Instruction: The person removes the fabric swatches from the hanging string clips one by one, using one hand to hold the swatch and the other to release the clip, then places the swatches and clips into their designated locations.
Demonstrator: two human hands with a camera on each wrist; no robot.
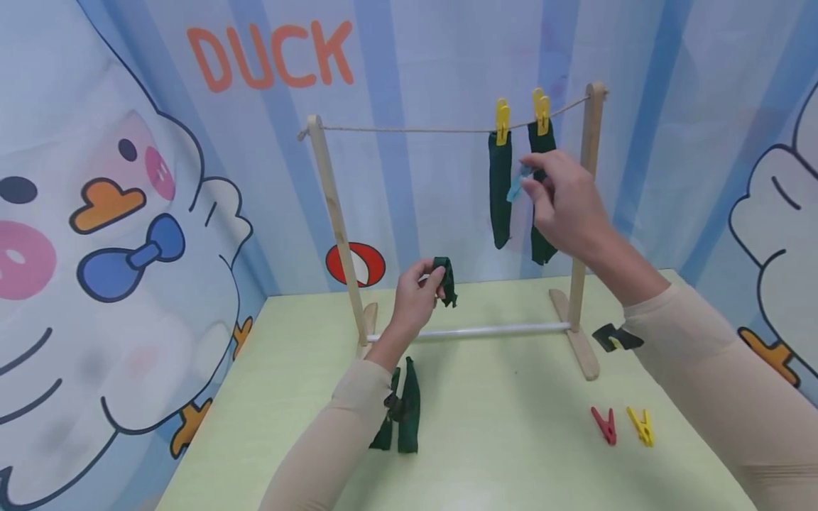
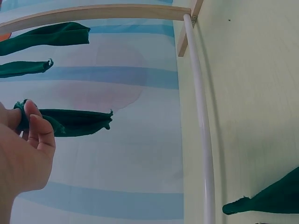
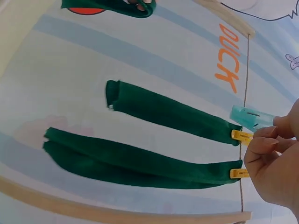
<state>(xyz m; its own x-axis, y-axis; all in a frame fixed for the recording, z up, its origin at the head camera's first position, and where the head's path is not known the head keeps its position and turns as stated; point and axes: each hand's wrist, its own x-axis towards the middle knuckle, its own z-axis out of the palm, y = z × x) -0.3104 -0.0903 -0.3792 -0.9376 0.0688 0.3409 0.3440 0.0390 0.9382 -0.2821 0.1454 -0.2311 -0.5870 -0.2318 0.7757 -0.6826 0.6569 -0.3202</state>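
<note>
Pinching a green cloth strip (image 1: 449, 280) between the fingers of my left hand (image 1: 412, 297), I hold it up off the pale surface (image 1: 498, 447), its loose end dangling. With the fingers of my right hand (image 1: 569, 206) I grasp a light blue clothespin (image 1: 519, 184), up near two hanging strips (image 1: 500, 195); whether it touches either of them I cannot tell. Both strips hang side by side from the cord (image 1: 409, 130), toward its right end, each clipped by one of the yellow clothespins (image 1: 503, 122). That cord runs between two wooden posts (image 1: 329, 188), and a white rod (image 1: 498, 331) joins them low down. Below my left wrist, two more strips (image 1: 410, 411) lie on the surface, partly hidden by my sleeve (image 1: 332, 426). Over to the right, a red clothespin (image 1: 604, 426) and a loose yellow one (image 1: 642, 427) lie just beside each other.
</note>
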